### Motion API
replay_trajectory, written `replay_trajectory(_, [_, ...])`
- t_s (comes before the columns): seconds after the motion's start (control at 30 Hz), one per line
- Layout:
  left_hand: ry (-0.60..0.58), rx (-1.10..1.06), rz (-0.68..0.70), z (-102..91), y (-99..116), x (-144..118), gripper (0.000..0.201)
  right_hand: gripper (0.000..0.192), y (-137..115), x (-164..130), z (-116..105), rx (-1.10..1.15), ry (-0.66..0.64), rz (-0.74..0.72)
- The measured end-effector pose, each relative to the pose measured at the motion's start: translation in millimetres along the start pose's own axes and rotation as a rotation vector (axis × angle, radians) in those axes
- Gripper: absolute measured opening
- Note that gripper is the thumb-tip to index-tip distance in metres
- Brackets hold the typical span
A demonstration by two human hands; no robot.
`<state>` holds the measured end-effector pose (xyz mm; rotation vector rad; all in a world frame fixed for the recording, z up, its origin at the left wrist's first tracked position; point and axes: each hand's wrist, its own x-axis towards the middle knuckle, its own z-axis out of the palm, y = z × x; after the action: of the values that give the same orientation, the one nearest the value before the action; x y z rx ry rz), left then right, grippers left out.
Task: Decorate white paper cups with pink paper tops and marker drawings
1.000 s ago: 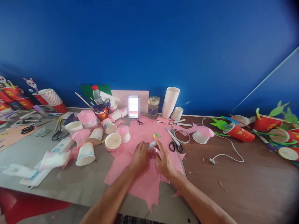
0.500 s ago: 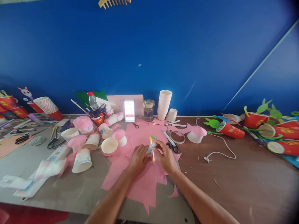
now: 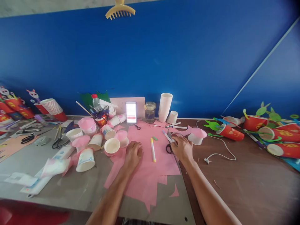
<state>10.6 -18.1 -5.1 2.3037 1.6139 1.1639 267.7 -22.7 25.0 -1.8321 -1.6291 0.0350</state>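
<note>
My left hand (image 3: 133,153) rests on the pink paper (image 3: 142,178), fingers loosely apart with nothing in them, just right of a white paper cup (image 3: 112,146). Over to the right, my right hand (image 3: 184,147) bends its fingers over a roll of clear tape (image 3: 176,135), mostly covered by the hand. Black-handled scissors (image 3: 168,149) lie beside its fingertips, partly hidden. A purple-and-white marker (image 3: 167,136) touches the same spot. Between my hands lies a yellow-and-white marker (image 3: 153,150), with a small green cap (image 3: 155,138) above it.
White cups with pink tops (image 3: 85,125) crowd the left, near a power strip (image 3: 37,184). A cup stack (image 3: 165,107) and a lidded jar (image 3: 150,112) stand at the back. A pink-topped cup (image 3: 197,136), white cable (image 3: 225,147) and red cups (image 3: 232,131) lie right.
My hands have parted: the left moved slightly left and opened, the right moved right to the tape roll. The small pale item between them is out of their former place. The yellow marker stays put.
</note>
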Motion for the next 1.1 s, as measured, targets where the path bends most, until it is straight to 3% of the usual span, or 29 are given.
replay_trajectory(0.17, [0.008, 0.124, -0.031, 1.2, -8, -2, 0.021, 0.037, -2, -4, 1, -0.236, 0.020, 0.002])
replay_trajectory(0.27, [0.006, 0.154, -0.045, 2.7, -12, -3, 0.022, 0.041, -13, -10, 4, -0.164, 0.068, -0.164])
replay_trajectory(0.4, [0.003, 0.163, -0.037, 5.5, -15, -5, 0.023, 0.048, -35, -25, 14, -0.028, -0.180, -0.485])
replay_trajectory(0.47, [0.010, 0.172, -0.017, 5.7, -15, -5, 0.023, 0.049, -44, -31, 20, -0.015, -0.258, -0.578])
replay_trajectory(0.67, [-0.050, 0.138, 0.002, 0.1, -8, -2, 0.018, 0.031, -48, -35, 29, -0.018, -0.365, -0.571])
replay_trajectory(0.9, [-0.157, 0.025, -0.046, -2.9, 1, 0, 0.022, 0.027, -37, -32, 24, 0.087, -0.461, -0.555])
replay_trajectory(1.0, [-0.132, -0.123, -0.053, -2.2, 2, 0, 0.026, 0.028, -35, -33, 23, 0.224, -0.466, -0.586])
replay_trajectory(1.1, [-0.115, -0.231, 0.023, -2.6, 3, -1, 0.035, 0.024, -39, -36, 22, 0.502, -0.430, -0.567])
